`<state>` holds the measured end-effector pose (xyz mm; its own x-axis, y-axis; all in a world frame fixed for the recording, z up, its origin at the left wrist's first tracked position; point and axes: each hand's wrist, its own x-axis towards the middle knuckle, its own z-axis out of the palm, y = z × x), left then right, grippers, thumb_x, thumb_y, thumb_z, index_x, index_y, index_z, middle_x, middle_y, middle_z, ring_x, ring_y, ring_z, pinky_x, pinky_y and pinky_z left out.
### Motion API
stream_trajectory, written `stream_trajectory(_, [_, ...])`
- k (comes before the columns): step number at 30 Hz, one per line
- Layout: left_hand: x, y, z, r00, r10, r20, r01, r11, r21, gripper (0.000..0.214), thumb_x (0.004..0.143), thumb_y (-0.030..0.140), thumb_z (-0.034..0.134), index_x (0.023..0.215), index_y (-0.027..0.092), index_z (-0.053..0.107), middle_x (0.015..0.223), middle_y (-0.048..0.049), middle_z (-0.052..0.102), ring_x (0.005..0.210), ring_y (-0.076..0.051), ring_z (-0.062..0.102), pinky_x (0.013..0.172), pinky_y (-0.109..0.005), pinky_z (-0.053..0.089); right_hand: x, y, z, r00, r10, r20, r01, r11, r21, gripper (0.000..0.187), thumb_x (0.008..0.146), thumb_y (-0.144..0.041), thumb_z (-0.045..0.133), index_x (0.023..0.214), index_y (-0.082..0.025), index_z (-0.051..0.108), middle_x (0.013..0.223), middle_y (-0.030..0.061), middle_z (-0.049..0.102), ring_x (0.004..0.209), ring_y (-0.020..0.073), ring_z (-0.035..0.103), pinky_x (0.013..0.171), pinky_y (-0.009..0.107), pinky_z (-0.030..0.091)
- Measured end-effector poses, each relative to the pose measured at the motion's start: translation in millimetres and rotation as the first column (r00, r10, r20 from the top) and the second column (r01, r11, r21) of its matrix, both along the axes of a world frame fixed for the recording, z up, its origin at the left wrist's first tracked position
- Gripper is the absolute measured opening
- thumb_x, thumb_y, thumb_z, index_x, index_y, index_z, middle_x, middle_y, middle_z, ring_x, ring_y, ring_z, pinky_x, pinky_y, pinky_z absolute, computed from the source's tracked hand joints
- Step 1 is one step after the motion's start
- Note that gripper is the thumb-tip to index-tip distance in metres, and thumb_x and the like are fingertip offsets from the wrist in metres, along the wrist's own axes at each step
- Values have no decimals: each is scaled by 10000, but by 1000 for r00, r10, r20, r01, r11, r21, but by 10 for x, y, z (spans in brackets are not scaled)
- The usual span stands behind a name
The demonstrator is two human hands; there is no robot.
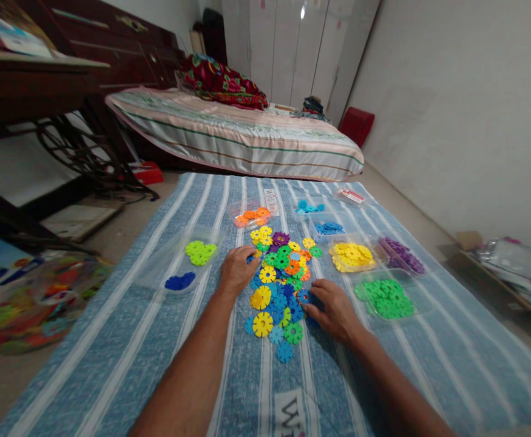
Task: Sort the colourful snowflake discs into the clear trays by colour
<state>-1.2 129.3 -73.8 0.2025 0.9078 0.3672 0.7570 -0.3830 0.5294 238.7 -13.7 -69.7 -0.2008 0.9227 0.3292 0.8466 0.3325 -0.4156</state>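
Note:
A heap of mixed plastic snowflake discs (280, 276) in yellow, blue, green, orange and purple lies on a blue striped mat (124, 346). My left hand (236, 269) rests palm down at the heap's left edge, fingers curled onto blue and yellow discs. At the lower right edge my right hand (333, 309) has its fingertips pinched on a blue disc. Clear trays around the heap hold sorted discs: lime and dark blue (187, 262), orange (251, 215), light blue (309, 207), blue (329, 229), yellow (352, 255), purple (404, 254), green (386, 297).
A mattress with a red floral pillow (238, 130) lies beyond the mat. A dark treadle table (42, 121) stands at left, with a bag of colourful toys (33, 303) on the floor. A white wall and a clutter of bags (511, 267) are at right.

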Motion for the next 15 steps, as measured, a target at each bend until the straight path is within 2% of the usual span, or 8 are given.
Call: stream_trajectory(15, [7, 2, 9, 1000, 1, -3, -1, 1000, -5, 183, 763, 286, 564, 893, 232, 681, 1060, -41, 724, 1033, -218, 637, 972, -354, 462, 64, 50, -31, 999, 34, -30, -35, 999, -16, 221, 898, -344, 521, 948, -185, 666, 1013, 95, 661, 941, 206, 599, 848, 340, 479])
